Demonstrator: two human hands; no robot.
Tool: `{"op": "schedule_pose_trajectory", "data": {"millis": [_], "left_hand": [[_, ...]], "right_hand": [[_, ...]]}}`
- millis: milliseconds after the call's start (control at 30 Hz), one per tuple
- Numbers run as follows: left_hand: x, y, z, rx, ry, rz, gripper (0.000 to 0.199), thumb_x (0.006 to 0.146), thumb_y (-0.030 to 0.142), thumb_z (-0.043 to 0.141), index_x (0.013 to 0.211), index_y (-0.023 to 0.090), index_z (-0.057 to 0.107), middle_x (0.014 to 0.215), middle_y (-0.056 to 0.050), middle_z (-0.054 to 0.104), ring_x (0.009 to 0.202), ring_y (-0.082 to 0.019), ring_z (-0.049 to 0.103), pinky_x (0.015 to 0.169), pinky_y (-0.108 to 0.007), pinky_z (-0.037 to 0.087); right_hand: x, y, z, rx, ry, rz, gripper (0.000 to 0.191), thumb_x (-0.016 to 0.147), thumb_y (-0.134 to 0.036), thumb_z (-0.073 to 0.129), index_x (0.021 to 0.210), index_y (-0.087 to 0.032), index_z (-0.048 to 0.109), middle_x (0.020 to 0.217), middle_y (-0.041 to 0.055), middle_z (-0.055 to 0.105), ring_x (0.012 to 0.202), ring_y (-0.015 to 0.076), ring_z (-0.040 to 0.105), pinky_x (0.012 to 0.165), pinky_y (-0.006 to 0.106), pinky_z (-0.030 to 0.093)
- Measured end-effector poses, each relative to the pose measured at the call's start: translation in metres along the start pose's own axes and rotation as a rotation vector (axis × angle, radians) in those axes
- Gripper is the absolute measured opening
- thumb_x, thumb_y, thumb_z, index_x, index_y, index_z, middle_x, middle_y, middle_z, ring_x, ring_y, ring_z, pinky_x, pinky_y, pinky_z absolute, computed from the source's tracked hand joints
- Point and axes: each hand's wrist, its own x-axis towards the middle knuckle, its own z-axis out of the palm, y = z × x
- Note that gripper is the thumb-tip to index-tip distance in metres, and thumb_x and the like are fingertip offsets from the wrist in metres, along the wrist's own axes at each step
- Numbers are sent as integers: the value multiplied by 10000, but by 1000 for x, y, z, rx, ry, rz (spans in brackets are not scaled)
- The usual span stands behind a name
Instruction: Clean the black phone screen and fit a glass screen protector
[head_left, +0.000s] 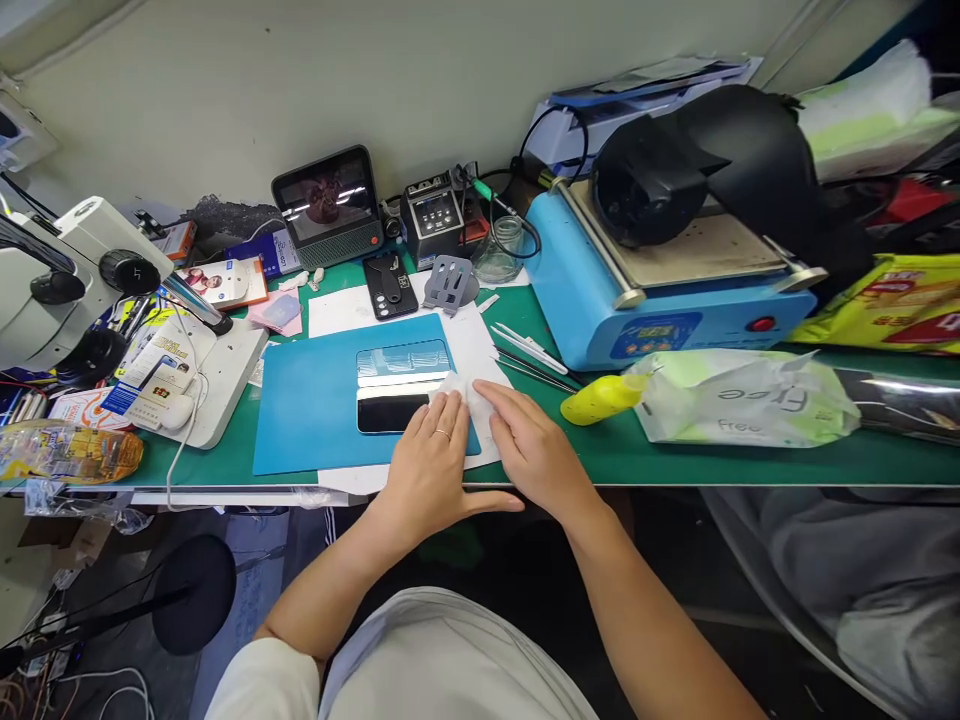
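In the head view, the left hand [429,462] is pressing a tissue [454,383] at the device's [391,413] right end, seemingly a wiping step; its fingers are lying extended, clasping nothing. The device is resting on the blue mat [304,408]. The right hand [534,448] is hovering beside, fingers released. Shifting the tissue is calling for light, flat contact.

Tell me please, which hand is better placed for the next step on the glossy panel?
Probably the left hand: its fingers already press on the white tissue at the panel's right side. The right hand is farther from the panel.
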Motion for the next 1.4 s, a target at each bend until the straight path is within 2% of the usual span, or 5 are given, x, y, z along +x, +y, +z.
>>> {"op": "schedule_pose_trajectory", "data": {"millis": [167,333,700,1167,1400], "left_hand": [[-42,-18,-9,71,-11,12,1071,903,851,320,1592,32,312,1669,-210,321,1571,-346,291,1278,-493,312],[-72,-52,-24,125,-22,-147,858,1025,692,290,1586,44,335,1655,-209,349,1554,-337,333,1255,-519,365],[-41,-73,-26,103,-43,-314,857,1047,664,249,1601,12,302,1682,-206,283,1591,-336,226,1298,-529,276],[13,-10,1,-14,12,-46,839,1046,663,284,1595,29,318,1677,-194,308,1585,-318,259,1296,-464,273],[-23,-6,0,71,34,6,792,1059,629,273,1587,42,335,1673,-172,335,1579,-296,289,1284,-466,305]], "right_hand": [[0,-3,-1,-3,-36,-25,442,1053,-228,347,1411,-219,606,1366,108,692,1303,287,613,1107,539,519],[-1,-7,-1,-35,-72,-48,410,1052,-234,396,1392,-215,625,1347,102,707,1316,299,598,1099,549,521],[-1,-9,-2,-68,-81,-72,400,1051,-239,421,1398,-201,616,1352,108,703,1311,300,603,1081,530,542],[-3,4,2,-12,-14,-17,454,1061,-220,336,1434,-185,592,1359,146,696,1291,273,641,1077,492,558],[-2,-1,1,-2,-39,-28,445,1055,-211,357,1421,-198,609,1362,130,691,1321,260,616,1125,483,522]]}}
